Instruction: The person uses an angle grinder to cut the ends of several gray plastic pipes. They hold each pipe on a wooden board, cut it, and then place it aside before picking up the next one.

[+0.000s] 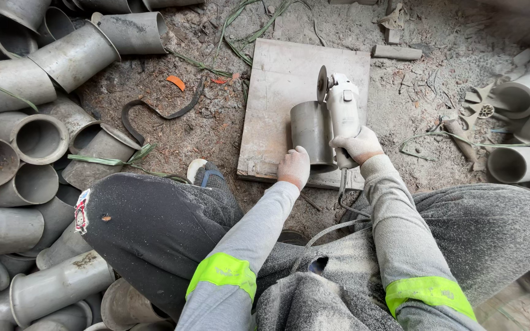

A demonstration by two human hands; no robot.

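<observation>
Left hand (294,167), gloved, grips the near end of a grey pipe section (311,132) lying on a flat board (277,86). Right hand (358,147) clasps an angle grinder (340,107); its disc sits beside the pipe's far end, contact unclear.

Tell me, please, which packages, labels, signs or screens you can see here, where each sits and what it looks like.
Patch: sewn on the dark trousers at the person's left knee, a small upright rectangle, white with red and dark markings.
Orange scrap: on the dusty ground left of the board, small and curved; whether it is a label cannot be told.
No packages, signs or screens show.
</observation>
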